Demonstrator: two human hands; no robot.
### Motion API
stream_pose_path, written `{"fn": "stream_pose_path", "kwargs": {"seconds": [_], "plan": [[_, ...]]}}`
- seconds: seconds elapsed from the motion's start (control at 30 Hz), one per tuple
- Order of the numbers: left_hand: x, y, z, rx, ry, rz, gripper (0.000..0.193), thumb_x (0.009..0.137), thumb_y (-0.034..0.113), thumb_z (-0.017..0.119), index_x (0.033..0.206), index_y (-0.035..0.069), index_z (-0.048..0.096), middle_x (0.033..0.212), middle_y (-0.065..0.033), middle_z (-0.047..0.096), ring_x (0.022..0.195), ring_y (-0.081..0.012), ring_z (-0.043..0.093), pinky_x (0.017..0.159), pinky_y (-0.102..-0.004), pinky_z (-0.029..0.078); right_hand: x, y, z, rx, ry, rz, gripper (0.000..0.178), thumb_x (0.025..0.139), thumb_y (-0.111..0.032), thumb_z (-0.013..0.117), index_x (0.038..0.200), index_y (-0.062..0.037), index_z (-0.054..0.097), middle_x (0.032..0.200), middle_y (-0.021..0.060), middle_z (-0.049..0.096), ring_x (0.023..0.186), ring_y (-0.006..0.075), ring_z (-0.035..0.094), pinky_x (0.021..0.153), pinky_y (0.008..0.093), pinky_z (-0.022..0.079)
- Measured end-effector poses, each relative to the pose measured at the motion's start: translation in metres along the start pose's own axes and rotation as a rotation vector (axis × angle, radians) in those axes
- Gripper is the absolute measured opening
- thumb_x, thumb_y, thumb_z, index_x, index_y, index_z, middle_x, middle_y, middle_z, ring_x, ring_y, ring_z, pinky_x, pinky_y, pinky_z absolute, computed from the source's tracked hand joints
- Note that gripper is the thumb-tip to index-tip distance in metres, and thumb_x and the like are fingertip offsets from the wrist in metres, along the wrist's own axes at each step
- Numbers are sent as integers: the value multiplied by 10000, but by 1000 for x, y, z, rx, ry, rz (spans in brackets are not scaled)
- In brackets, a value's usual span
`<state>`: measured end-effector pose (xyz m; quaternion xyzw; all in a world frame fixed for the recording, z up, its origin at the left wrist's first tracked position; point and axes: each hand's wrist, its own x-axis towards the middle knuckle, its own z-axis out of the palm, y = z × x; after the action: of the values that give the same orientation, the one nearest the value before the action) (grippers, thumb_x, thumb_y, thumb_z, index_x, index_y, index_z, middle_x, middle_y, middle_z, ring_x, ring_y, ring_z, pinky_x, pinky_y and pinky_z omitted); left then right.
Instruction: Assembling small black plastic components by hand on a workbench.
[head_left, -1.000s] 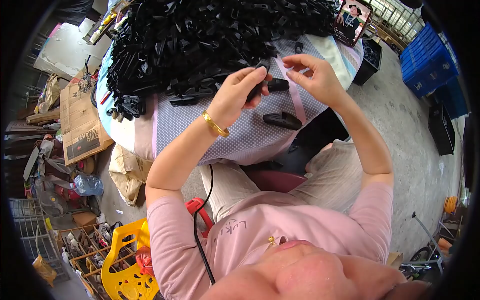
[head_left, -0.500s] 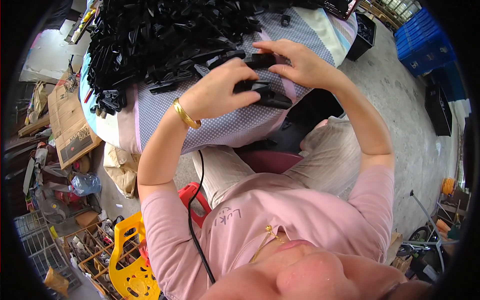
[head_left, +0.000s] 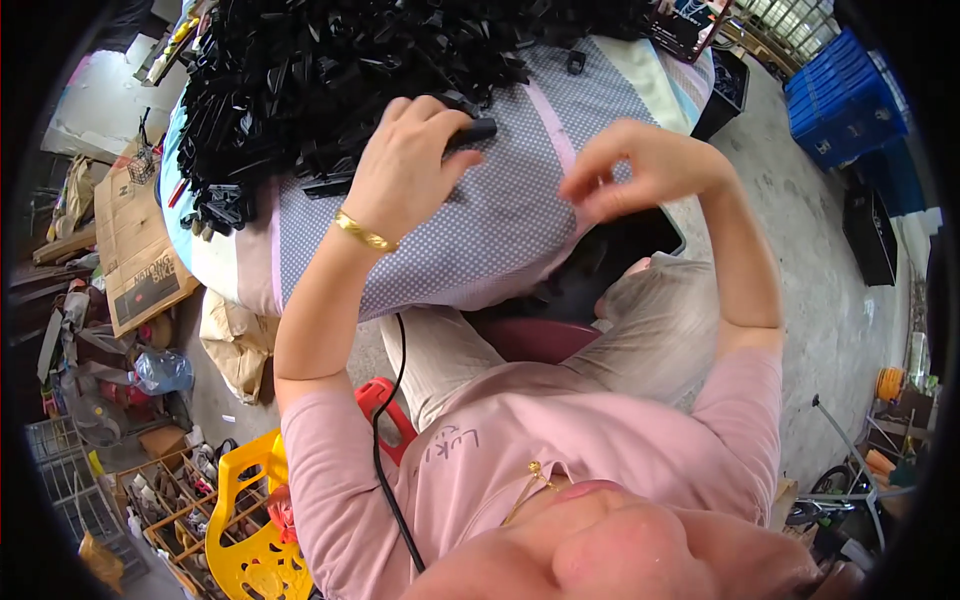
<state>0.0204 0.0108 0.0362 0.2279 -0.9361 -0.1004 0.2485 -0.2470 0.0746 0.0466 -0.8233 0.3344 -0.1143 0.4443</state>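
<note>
One black piece (head_left: 481,130) pokes out from beside the left hand (head_left: 405,150), on the polka-dot cloth of the table (head_left: 440,255), right at the near edge of a big heap of black parts (head_left: 320,85). From where I stand, it looks like moulded plastic: light, stiff and fairly smooth, so I'd expect it to slide a little on the cloth and not bend under a squeeze. It doesn't seem fragile. The best hold is probably across its narrow sides, near the middle, thumb against fingers.

The left hand reaches over it palm down, fingers bent and touching it, thumb standing well apart. The hand's back hides the rest, so I can't tell whether the fingers grip it or only rest on it.

The right hand (head_left: 645,168) hangs above the table's near edge, close to the black bin (head_left: 640,243) below. Its fingers are loosely curled, with a gap between thumb and forefinger, and I see nothing in it, though it's a bit blurred.
</note>
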Motion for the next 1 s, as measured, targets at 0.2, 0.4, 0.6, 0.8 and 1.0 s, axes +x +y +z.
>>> {"fn": "stream_pose_path", "kwargs": {"seconds": [0.2,0.4,0.6,0.8,1.0], "plan": [[6,-6,20,350,45,-165,189,706,121,727,845,38,628,898,-84,597,877,-271,553,765,-358,485,29,83,-9,-941,1121,-2,337,843,-198,647,1156,-75,626,1109,106,645,1050,280,582,899,355,468],[5,-3,19,217,89,-92,163,713,91,710,821,43,598,865,-78,591,875,-268,552,756,-348,481,28,97,-20,-861,956,149,333,828,-236,656,1110,-61,630,1077,125,639,1031,295,575,899,364,459],[-1,16,27,-105,-46,-153,257,748,121,700,953,30,572,817,-108,609,759,-279,607,697,-374,490,27,46,-1,-665,741,164,361,770,-242,718,1052,-34,631,926,117,626,881,278,597,788,372,475],[5,20,18,-353,-112,-347,269,807,64,634,1069,25,588,843,-127,612,799,-272,622,675,-331,498,26,40,13,-718,730,25,378,763,-175,706,1104,-37,620,935,112,624,892,280,586,806,371,470],[11,-1,6,-146,-50,24,371,771,-97,515,1036,106,678,1119,-110,584,930,-282,568,792,-338,502,29,41,16,-803,691,-72,422,758,-80,682,1171,-47,598,991,105,636,896,283,597,835,347,485]]}}
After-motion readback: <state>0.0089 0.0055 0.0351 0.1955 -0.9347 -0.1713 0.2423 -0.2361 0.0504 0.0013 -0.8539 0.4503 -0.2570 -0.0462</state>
